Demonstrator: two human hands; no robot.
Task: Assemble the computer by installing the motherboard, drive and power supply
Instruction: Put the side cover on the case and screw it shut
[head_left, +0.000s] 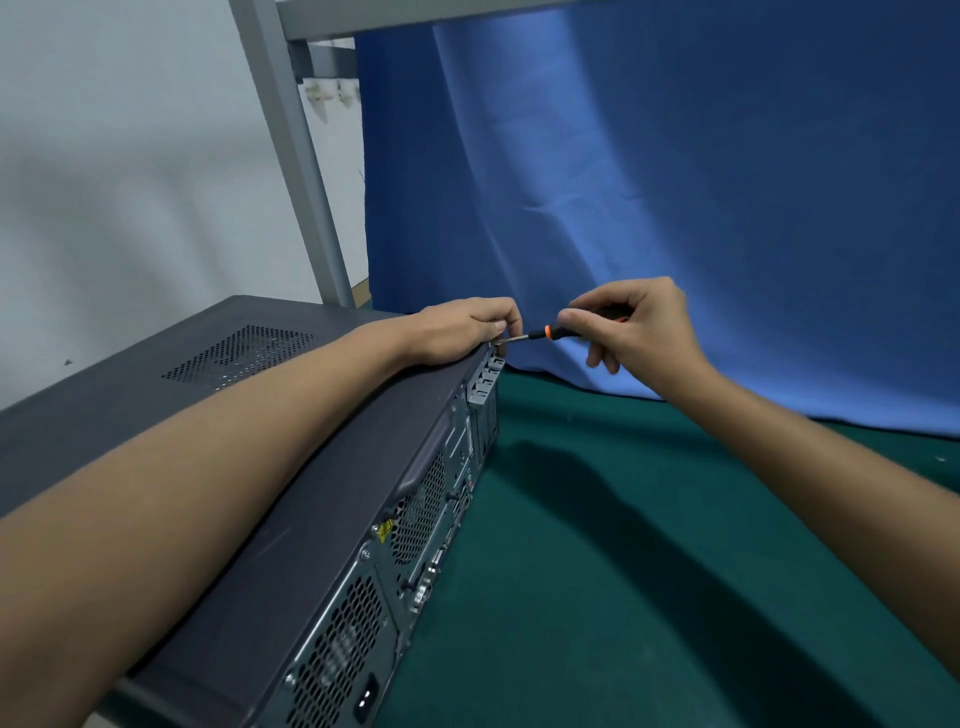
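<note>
A dark grey computer case (218, 415) lies flat on the green mat with its cover on and its rear panel (415, 525) of vents and ports facing right. My left hand (467, 327) rests on the case's far top corner, fingers curled over the edge by the screwdriver's tip. My right hand (634, 322) grips a black and orange screwdriver (550, 332). The metal tip touches the top far corner of the rear panel. Any screw there is hidden by my fingers.
A green mat (649, 571) covers the table to the right of the case. A blue cloth (675, 182) hangs behind it. A grey metal frame post (296, 156) stands at the back left before a white wall.
</note>
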